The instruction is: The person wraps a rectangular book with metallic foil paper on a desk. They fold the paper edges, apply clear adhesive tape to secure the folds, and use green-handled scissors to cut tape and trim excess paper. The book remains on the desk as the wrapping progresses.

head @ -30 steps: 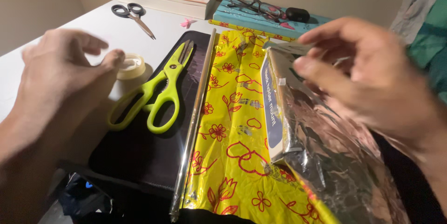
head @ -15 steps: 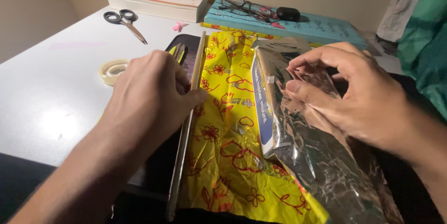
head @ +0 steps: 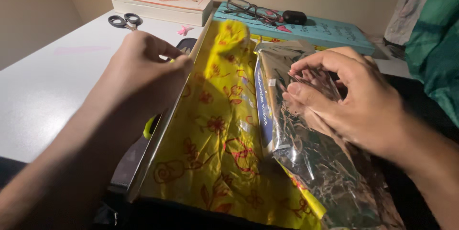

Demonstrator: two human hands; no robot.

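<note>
My left hand (head: 143, 72) pinches the long edge of the wrapping foil (head: 215, 134), fingers curled around the thin straight rod (head: 162, 120) that runs along that edge, lifting it off the counter (head: 43, 96) so the sheet tilts up. The foil is glossy yellow, printed with red flowers and hearts, creased and crinkled where it bends. My right hand (head: 349, 101) presses down with bent fingers on the silver underside of the same foil, folded over a flat rectangular box (head: 264, 110); the silver face is heavily wrinkled and mirror-bright, and the box shows a blue side with a pale edge. Under my left wrist a bit of lime-green plastic scissor handle (head: 149, 127) peeks out over a dark mat (head: 129, 163). Farther back on the smooth white counter lie small black-handled scissors (head: 123, 20), a thick pale book (head: 162, 3), and a turquoise book (head: 311, 30) carrying dark-framed glasses (head: 251, 8) and a small black case (head: 294, 17).
</note>
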